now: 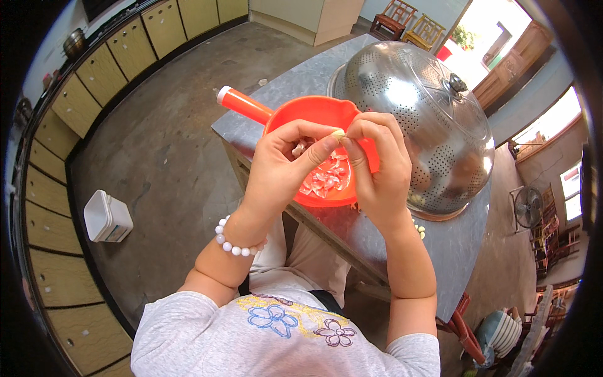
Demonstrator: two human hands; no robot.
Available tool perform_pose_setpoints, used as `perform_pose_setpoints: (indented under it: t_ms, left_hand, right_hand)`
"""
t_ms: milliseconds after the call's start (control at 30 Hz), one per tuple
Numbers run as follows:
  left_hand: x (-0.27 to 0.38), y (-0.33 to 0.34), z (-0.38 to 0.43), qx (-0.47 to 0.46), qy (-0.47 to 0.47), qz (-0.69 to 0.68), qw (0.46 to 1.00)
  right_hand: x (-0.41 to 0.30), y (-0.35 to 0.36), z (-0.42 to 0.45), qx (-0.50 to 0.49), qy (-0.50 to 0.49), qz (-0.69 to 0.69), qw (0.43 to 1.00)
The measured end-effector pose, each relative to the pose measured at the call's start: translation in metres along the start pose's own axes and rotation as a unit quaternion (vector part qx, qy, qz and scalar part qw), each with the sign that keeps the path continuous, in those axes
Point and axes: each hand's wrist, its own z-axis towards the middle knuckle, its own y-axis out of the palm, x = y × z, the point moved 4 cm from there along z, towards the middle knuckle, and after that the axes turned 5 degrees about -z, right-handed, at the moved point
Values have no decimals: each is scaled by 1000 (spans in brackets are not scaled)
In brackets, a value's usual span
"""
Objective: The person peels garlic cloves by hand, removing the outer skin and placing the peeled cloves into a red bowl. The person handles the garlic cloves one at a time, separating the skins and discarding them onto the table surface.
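My left hand [292, 160] pinches a pale garlic clove [338, 133] between thumb and forefinger, and its curled fingers also hold something whitish, perhaps more cloves. My right hand [379, 165] grips the other side of that clove with its fingertips. Both hands are above an orange plastic dipper [311, 103], whose handle points to the upper left. Thin pinkish-white garlic skins [327, 181] lie in the dipper. Beside my right forearm, partly hidden by it, several peeled cloves [420, 231] rest on the grey tabletop [438, 249].
A large perforated metal dome cover [391, 89] stands on the table to the right, close to my right hand. A white plastic bucket [118, 219] is on the floor at left, before yellowish cabinets [75, 106]. Small chairs [395, 18] and a standing fan [527, 206] are farther off.
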Motion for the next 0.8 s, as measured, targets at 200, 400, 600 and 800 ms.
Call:
perform_pose_setpoints:
  t_ms: [200,400,600,800]
  left_hand:
    - [3,-3,1,-25,-16,4,1000]
    - [7,-3,0,-6,-33,25,999]
    - [12,-3,0,-26,-21,47,998]
    - [12,0,0,-29,28,78,996]
  right_hand:
    - [-2,-1,1,10,-6,16,1000]
    - [2,-2,-1,32,-16,-3,999]
    - [4,-1,-1,17,-39,0,999]
    - [4,3,-2,-7,-22,-7,1000]
